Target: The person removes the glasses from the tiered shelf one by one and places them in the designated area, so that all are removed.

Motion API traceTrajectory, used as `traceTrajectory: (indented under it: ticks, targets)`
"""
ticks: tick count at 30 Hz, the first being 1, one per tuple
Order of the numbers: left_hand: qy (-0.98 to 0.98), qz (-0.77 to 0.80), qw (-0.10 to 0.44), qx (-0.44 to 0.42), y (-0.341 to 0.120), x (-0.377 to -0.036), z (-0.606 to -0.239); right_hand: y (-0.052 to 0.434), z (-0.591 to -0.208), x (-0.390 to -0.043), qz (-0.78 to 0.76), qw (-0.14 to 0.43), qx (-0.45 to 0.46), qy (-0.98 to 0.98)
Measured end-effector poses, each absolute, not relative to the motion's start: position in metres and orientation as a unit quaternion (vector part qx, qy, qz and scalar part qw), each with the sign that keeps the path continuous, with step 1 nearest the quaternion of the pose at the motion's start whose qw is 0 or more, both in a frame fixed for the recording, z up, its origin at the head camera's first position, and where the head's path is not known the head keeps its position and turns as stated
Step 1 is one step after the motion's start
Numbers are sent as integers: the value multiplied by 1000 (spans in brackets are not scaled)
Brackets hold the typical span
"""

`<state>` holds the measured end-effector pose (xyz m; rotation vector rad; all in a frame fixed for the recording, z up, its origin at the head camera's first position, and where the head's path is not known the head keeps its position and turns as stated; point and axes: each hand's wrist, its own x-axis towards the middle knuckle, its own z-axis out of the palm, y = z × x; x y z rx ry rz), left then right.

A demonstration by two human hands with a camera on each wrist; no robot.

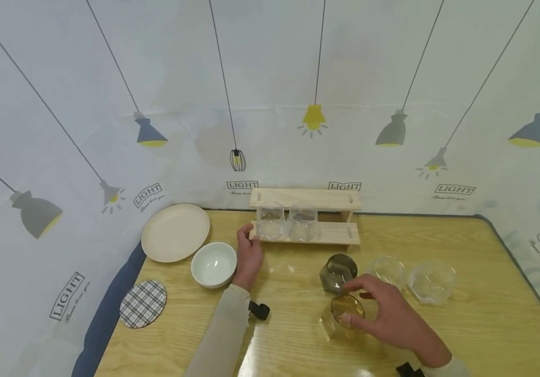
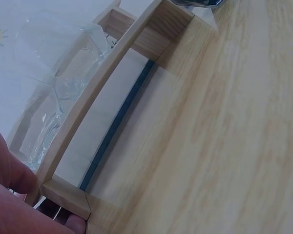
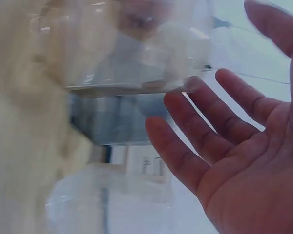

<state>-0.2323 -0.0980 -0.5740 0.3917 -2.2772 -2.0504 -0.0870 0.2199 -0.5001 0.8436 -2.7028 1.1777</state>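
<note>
My left hand grips the left end of a two-tier wooden rack; the left wrist view has its fingers around that end. Two clear glasses stand side by side on the lower tier. Over an amber glass hovers my right hand, thumb and fingers spread around its rim. In the right wrist view the fingers are extended beside the glasses. Just behind the amber glass stands a smoky grey glass.
Two more clear glasses stand to the right, partly behind my right hand. At left are a white bowl close to my left forearm, a beige plate and a plaid coaster. A printed cloth backdrop rises behind the table.
</note>
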Motion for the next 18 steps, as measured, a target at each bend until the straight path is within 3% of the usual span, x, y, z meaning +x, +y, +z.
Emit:
traceTrajectory:
  ticks: [8, 18]
  targets:
    - [-738, -659, 26, 147, -96, -232, -571, 208, -467, -102, 402, 93, 267, -871]
    - [-740, -656, 34, 145, -93, -232, -570, 184, -444, -148, 440, 91, 219, -866]
